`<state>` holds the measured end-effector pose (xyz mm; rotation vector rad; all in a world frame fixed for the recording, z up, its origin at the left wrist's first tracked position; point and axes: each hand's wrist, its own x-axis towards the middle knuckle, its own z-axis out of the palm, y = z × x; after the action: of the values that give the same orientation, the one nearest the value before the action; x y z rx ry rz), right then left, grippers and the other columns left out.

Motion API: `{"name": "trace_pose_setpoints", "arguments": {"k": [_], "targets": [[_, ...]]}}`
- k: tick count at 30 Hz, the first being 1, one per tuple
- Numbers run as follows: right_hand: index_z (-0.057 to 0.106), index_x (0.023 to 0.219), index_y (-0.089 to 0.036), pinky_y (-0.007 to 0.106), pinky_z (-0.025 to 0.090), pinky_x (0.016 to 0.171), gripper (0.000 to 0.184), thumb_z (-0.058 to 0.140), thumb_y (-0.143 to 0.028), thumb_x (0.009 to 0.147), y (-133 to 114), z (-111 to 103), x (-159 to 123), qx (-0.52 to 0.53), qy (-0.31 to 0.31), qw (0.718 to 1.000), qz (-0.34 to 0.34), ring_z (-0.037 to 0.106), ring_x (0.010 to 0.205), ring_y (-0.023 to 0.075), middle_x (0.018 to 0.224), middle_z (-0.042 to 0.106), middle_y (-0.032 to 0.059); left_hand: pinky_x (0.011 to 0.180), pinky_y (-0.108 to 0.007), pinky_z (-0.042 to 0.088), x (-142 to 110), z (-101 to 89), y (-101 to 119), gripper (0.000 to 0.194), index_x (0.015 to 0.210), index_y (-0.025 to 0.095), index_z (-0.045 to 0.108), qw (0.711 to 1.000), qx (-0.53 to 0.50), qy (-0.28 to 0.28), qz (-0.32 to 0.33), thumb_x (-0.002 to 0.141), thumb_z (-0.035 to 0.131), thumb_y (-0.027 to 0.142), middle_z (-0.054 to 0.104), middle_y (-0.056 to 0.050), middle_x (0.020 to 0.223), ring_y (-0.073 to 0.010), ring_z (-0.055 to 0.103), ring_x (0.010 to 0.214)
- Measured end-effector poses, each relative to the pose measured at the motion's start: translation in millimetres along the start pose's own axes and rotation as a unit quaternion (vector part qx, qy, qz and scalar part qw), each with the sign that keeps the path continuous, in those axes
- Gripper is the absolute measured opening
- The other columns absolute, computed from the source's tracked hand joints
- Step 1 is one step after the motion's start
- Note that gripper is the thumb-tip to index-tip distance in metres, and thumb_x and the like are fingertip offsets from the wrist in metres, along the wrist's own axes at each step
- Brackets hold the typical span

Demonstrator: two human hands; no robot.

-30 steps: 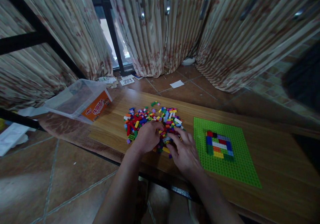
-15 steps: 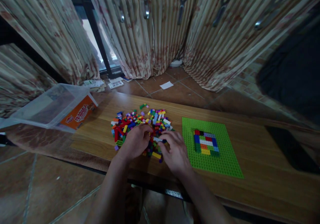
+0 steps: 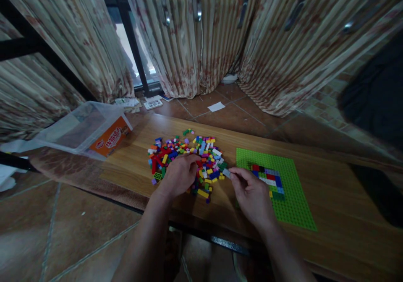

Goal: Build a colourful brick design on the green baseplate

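Note:
A heap of small toy building bricks (image 3: 176,151) in many colours lies on the wooden table. My left hand (image 3: 181,173) rests at the heap's near side, fingers curled down among the bricks; whatever is at its fingertips is hidden. Between the thumb and fingers of my right hand (image 3: 253,196) is a grey brick (image 3: 226,173), pinched at the right edge of the heap. Beyond that hand lies a green baseplate (image 3: 297,202). On it stands a multicoloured block of joined bricks (image 3: 278,181), partly covered by my right hand.
A clear plastic box (image 3: 72,126) with an orange label stands at the table's left end. A dark flat object (image 3: 374,189) lies at the right. Striped curtains (image 3: 217,43) hang behind the table (image 3: 220,131), and papers (image 3: 153,102) lie on the tiled floor.
My right hand has moved right, out of the heap to the baseplate's left edge, carrying the grey brick. My left hand stays at the heap. The whole view has shifted slightly.

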<state>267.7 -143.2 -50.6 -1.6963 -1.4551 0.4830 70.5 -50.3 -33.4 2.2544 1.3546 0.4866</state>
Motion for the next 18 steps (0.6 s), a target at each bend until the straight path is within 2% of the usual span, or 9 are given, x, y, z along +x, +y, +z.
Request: {"name": "trace_pose_setpoints", "arguments": {"k": [4, 10, 14, 18], "targets": [[0.07, 0.101, -0.023, 0.035, 0.052, 0.082, 0.024, 0.05, -0.033, 0.092, 1.7, 0.2, -0.3, 0.042, 0.007, 0.999, 0.01, 0.066, 0.092, 0.0202, 0.101, 0.071, 0.0064, 0.091, -0.029, 0.05, 0.0, -0.3, 1.2, 0.034, 0.098, 0.023, 0.073, 1.0, -0.001, -0.01, 0.006, 0.084, 0.045, 0.012, 0.072, -0.003, 0.107, -0.0186, 0.066, 0.098], [0.069, 0.101, -0.021, 0.032, 0.054, 0.071, 0.025, 0.054, -0.037, 0.089, 3.6, 4.0, -1.1, 0.128, -0.02, 0.987, 0.092, 0.07, 0.077, 0.0179, 0.097, 0.072, 0.0059, 0.087, -0.028, 0.052, 1.3, -2.3, -0.6, 0.034, 0.091, 0.023, 0.073, 1.0, -0.005, -0.008, 0.006, 0.082, 0.044, 0.009, 0.073, -0.002, 0.1, -0.018, 0.066, 0.093], [0.071, 0.098, -0.021, 0.032, 0.052, 0.065, 0.026, 0.055, -0.038, 0.086, 5.1, 0.5, -2.2, 0.067, -0.056, 0.989, 0.121, 0.068, 0.067, 0.0181, 0.086, 0.073, 0.0044, 0.089, -0.028, 0.051, 1.0, -1.7, -1.9, 0.036, 0.089, 0.024, 0.073, 1.0, -0.013, -0.006, -0.003, 0.08, 0.043, 0.007, 0.073, -0.001, 0.101, -0.0176, 0.066, 0.095], [0.072, 0.092, -0.022, 0.031, 0.048, 0.061, 0.026, 0.054, -0.04, 0.086, 1.0, -3.3, -3.4, 0.007, -0.107, 0.987, 0.119, 0.066, 0.063, 0.0182, 0.081, 0.074, 0.0031, 0.089, -0.029, 0.051, 0.1, -1.7, -2.1, 0.038, 0.085, 0.024, 0.074, 1.0, -0.019, 0.0, -0.014, 0.077, 0.043, 0.004, 0.073, 0.001, 0.099, -0.0169, 0.066, 0.094]]}}
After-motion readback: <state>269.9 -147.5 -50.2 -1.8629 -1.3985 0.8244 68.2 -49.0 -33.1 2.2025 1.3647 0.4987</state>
